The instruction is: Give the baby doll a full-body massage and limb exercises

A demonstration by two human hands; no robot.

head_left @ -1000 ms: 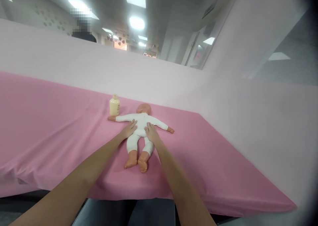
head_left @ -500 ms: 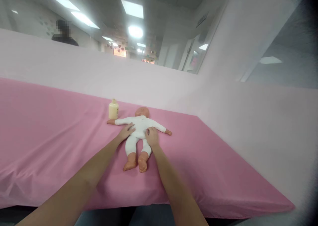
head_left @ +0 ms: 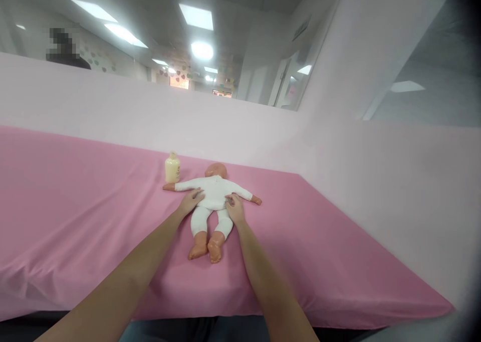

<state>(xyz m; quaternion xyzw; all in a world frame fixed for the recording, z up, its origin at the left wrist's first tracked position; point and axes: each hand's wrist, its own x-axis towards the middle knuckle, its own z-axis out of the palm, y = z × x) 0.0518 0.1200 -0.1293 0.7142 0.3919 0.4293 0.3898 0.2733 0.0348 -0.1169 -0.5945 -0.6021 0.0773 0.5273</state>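
A baby doll [head_left: 215, 193] in a white suit lies on its back, arms spread and bare feet toward me. My left hand [head_left: 191, 202] rests against the doll's side at the waist, its fingers lying flat over the white cloth. On the other side of the waist, my right hand [head_left: 235, 209] touches the suit with fingers loosely bent and apart. A pale yellow bottle [head_left: 173, 169] stands upright just beyond the doll's outstretched arm on the left.
A pink cloth [head_left: 93, 196] with creases on the left covers the table. Behind it rises a pale wall [head_left: 112, 109] with a wide mirror or window [head_left: 225, 41] above. A person [head_left: 67, 56] shows there at upper left.
My right hand has shifted slightly to the right, out toward the edge of the doll's waist. My left hand stays in place. The person at upper left has moved left.
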